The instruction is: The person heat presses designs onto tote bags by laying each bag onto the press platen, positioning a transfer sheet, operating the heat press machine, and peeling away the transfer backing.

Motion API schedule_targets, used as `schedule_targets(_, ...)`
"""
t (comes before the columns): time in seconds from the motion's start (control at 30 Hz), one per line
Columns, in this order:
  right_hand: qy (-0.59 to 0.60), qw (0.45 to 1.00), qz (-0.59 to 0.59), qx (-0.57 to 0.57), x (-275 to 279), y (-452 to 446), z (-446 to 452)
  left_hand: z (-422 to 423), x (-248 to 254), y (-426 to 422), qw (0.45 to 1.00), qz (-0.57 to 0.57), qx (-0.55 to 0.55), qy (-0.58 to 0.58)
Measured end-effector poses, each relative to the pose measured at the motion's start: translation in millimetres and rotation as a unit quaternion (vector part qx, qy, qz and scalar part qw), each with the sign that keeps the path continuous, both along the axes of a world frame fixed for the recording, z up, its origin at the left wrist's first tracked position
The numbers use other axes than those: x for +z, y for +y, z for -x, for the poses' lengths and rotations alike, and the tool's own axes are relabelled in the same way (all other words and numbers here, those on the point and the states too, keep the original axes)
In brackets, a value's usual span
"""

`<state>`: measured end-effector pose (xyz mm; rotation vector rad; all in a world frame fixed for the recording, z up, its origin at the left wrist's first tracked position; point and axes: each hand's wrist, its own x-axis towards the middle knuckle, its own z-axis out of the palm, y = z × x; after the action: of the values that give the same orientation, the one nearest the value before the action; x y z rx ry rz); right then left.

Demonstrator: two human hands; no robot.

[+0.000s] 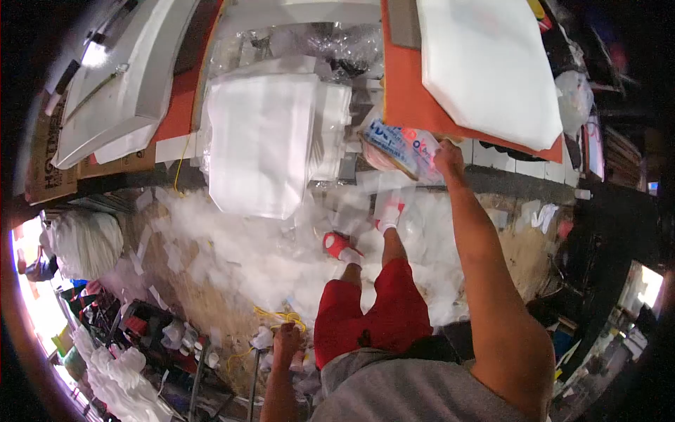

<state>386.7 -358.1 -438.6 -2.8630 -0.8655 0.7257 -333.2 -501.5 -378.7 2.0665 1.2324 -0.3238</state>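
My right hand [448, 156] is closed on the edge of a plastic bag [402, 146] printed with blue and red lettering. The bag hangs at the corner of an orange-red board [404, 98], partly under it. On that board lies a stack of white sheets [489, 67] with cut corners. Low beside my body, my left hand [287, 342] has its fingers curled in. Whether it holds anything is hidden. A yellow cord [281, 318] and a small white scrap [262, 338] are close to it.
White sheets in clear plastic [264, 141] stand at centre, beside another board with white pieces [130, 77] and a cardboard box [53, 158]. White scraps [239, 246] cover the floor around my feet. A big white sack [86, 245] and cluttered items [151, 323] are at left.
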Motion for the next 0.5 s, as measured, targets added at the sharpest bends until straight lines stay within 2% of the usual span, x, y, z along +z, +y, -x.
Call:
schedule_targets(0.03, -0.024, 0.997, -0.077, 0.008, 9, -3, 4, -32, 14, 18, 0.985, 0.081, 0.150, -0.016)
schedule_targets(0.07, -0.049, 0.987, -0.155, 0.015, 18, -7, 5, -62, 25, 35, 0.942, 0.159, 0.294, -0.033)
schedule_targets(0.1, -0.053, 0.986, -0.160, 0.014, 24, -9, 3, -88, 30, 49, 0.943, 0.156, 0.292, -0.037)
schedule_targets(0.17, -0.160, 0.964, -0.183, 0.108, 24, -19, -6, -138, 40, 77, 0.962, 0.121, 0.219, -0.113)
schedule_targets(0.2, -0.191, 0.936, -0.262, 0.135, 38, -25, -4, -165, 46, 92, 0.974, 0.082, 0.162, -0.137)
schedule_targets(0.23, -0.159, 0.950, -0.230, 0.139, 54, -31, 3, -196, 55, 106, 0.981, 0.041, 0.103, -0.161)
schedule_targets(0.3, -0.090, 0.972, -0.162, 0.145, 98, -50, 45, -274, 89, 127, 0.968, -0.044, 0.056, -0.241)
schedule_targets(0.33, 0.036, 0.967, -0.052, 0.246, 121, -60, 58, -321, 125, 141, 0.960, -0.030, 0.026, -0.276)
schedule_targets(0.37, 0.196, 0.920, -0.132, 0.312, 157, -77, 75, -360, 160, 150, 0.951, -0.016, -0.004, -0.310)
schedule_targets(0.4, 0.257, 0.895, -0.112, 0.347, 234, -70, 90, -386, 179, 153, 0.948, -0.023, -0.010, -0.317)
schedule_targets(0.47, 0.291, 0.891, -0.196, 0.288, 310, -72, 82, -427, 207, 160, 0.925, -0.017, -0.159, -0.345)
schedule_targets(0.5, 0.282, 0.891, -0.203, 0.293, 336, -70, 63, -442, 213, 170, 0.922, -0.029, -0.161, -0.350)
